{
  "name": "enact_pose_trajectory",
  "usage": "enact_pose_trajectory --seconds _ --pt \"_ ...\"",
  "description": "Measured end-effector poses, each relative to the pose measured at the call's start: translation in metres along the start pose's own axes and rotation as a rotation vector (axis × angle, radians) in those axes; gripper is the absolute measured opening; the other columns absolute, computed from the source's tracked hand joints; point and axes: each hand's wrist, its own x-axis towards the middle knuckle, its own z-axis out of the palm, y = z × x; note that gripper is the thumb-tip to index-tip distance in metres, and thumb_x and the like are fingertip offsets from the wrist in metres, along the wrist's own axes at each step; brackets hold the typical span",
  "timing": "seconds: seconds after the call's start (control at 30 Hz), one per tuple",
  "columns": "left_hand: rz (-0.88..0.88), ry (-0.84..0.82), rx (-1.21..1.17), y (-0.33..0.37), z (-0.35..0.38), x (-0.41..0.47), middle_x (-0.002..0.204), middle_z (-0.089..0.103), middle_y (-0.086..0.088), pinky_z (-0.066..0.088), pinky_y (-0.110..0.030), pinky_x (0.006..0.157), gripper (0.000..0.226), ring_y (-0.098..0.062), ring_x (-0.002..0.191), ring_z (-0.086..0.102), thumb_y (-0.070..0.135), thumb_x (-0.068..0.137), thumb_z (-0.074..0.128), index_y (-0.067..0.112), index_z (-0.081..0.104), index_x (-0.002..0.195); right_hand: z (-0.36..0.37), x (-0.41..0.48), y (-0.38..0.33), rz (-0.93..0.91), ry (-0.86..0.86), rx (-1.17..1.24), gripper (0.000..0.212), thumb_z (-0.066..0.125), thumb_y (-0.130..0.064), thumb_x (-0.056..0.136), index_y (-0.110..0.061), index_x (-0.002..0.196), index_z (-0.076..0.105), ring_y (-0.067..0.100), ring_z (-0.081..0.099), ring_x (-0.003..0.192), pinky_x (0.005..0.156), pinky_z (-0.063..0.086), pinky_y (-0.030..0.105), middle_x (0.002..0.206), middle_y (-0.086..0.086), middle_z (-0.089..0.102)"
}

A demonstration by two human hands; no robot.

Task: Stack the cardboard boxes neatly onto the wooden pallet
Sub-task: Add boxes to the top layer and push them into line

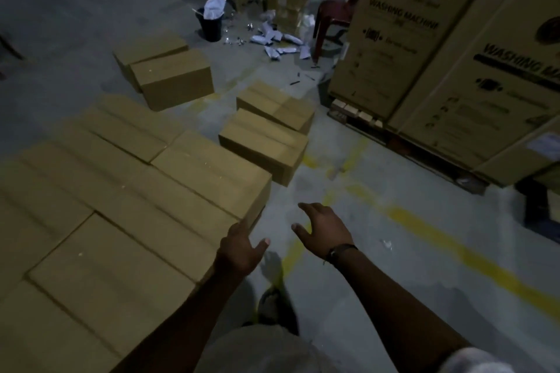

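Dim warehouse, grey concrete floor (378,297), yellow lines. Near left, stacked cardboard boxes (121,206) in tight flat layer, count lost in blur. Past them, four loose boxes (263,145) on floor: nearer pair side by side, farther pair (172,79) behind. Far right, two LG washing machine cartons (403,39). Now left hand (242,247) spread, fingertips at stack corner, contact unclear; right hand (325,228) spread over floor, holding nothing.

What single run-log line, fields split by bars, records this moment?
left hand: open, at corner of stacked boxes | right hand: open, over floor | loose boxes: four on floor
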Motion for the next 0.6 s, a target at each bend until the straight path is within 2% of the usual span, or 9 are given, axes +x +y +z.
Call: enact_pose_trajectory --seconds 0.13,0.3,0.37,0.5,0.6 --pt "0.079 -0.04 -0.022 0.069 0.002 0.061 0.145 0.049 -0.006 0.043 -0.036 0.105 0.076 -0.029 0.13 0.051 0.064 0.088 0.061 0.025 0.041 0.15 -0.043 0.069 0.047 0.097 0.06 0.071 0.062 0.051 -0.052 0.099 -0.023 0.152 0.038 0.028 0.04 0.137 0.106 0.041 0.042 0.152 0.005 0.044" --pt "0.069 0.005 -0.061 0.122 -0.002 0.127 0.147 0.049 -0.01 0.042 -0.032 0.103 0.082 -0.031 0.131 0.052 0.057 0.088 0.069 0.017 0.039 0.153 -0.067 0.155 0.09 0.098 0.061 0.149 0.061 0.054 -0.052 0.097 -0.022 0.149 0.042 0.029 0.043 0.134 0.105 0.043 0.043 0.148 0.006 0.047" --pt "0.039 0.047 -0.083 0.136 -0.003 0.157 0.149 0.048 -0.012 0.043 -0.033 0.102 0.084 -0.031 0.133 0.051 0.055 0.087 0.071 0.015 0.039 0.154 -0.071 0.195 0.108 0.089 0.037 0.164 0.062 0.055 -0.053 0.096 -0.021 0.149 0.044 0.03 0.046 0.132 0.104 0.045 0.044 0.147 0.008 0.049" --pt "-0.071 0.089 -0.132 0.166 -0.008 0.224 0.154 0.043 -0.006 0.047 -0.04 0.103 0.089 -0.027 0.133 0.05 0.062 0.085 0.069 0.023 0.032 0.156 -0.085 0.286 0.14 0.005 -0.027 0.161 0.063 0.06 -0.047 0.095 -0.016 0.147 0.046 0.031 0.049 0.131 0.105 0.045 0.043 0.144 0.011 0.052" --pt "-0.147 0.139 -0.178 0.189 -0.014 0.267 0.157 0.039 -0.004 0.043 -0.037 0.105 0.087 -0.026 0.136 0.047 0.06 0.088 0.067 0.024 0.03 0.157 -0.103 0.352 0.157 -0.055 -0.083 0.159 0.062 0.061 -0.046 0.095 -0.016 0.147 0.046 0.031 0.05 0.13 0.105 0.045 0.042 0.143 0.011 0.053"
